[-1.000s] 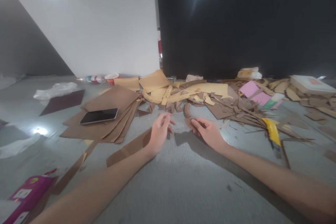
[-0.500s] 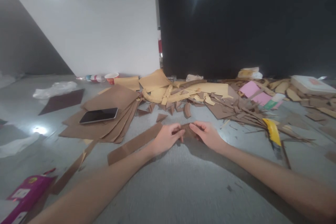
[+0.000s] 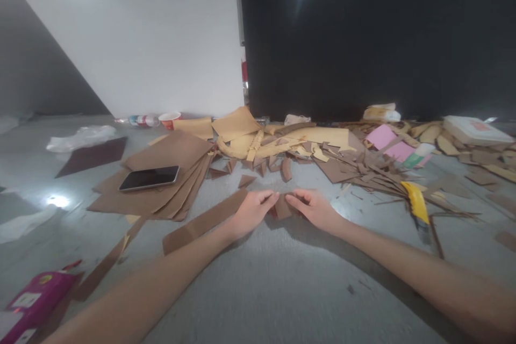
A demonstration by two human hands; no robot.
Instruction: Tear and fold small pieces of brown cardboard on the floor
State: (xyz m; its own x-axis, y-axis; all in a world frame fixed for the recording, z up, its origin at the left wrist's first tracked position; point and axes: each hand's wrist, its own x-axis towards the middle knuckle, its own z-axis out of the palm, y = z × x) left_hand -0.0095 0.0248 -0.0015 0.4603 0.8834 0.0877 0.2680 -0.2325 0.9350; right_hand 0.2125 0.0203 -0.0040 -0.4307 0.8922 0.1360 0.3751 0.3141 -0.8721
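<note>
Both my hands meet over the grey floor in the middle of the view, pinching one small brown cardboard piece [image 3: 282, 207] between them. My left hand [image 3: 253, 210] grips its left edge with closed fingers. My right hand [image 3: 316, 207] grips its right edge, fingers curled. A long brown cardboard strip [image 3: 203, 221] lies just left of my left wrist. A stack of brown cardboard sheets [image 3: 161, 180] with a black phone [image 3: 149, 178] on top lies further left.
A heap of tan and brown cardboard scraps [image 3: 322, 150] runs along the dark wall. A yellow utility knife [image 3: 416, 205] lies to the right. A pink sheet [image 3: 389, 141], a red cup [image 3: 169, 118], a plastic bottle [image 3: 141, 120] and a magenta box [image 3: 34, 301] lie around.
My left hand came across to the small cardboard piece that my right hand held, and now both hands pinch it. The piece has tipped slightly.
</note>
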